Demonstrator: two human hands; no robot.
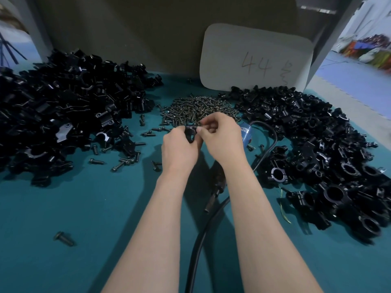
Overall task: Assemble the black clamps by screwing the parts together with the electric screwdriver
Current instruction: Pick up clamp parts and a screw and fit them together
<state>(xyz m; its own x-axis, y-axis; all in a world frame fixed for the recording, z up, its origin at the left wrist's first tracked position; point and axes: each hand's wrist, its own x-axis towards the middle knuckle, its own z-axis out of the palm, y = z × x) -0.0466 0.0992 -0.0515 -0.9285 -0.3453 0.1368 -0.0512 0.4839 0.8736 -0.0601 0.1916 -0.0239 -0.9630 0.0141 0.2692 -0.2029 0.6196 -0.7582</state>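
Both bare forearms reach forward from the lower edge and meet over the middle of the flat teal table top. The left hand is curled round a small glossy black clamp, which it holds just above the table in front of the screw heap. The right hand is bent at the wrist, its thumb and fingertips pinched together on the clamp's upper edge. Whether a screw sits between them cannot be told.

There are three heaps:
- a big mound of angular black clamp parts at the left
- a low pile of dark, matt screws in the centre
- a spread of black ring-shaped clamps at the right

One electric screwdriver, with a blue body and a black front, lies under the right forearm. Its black rubbery cable runs toward the near edge. One loose bolt lies alone at the near left. One white round-cornered card, marked "44" by hand, stands behind the heaps.
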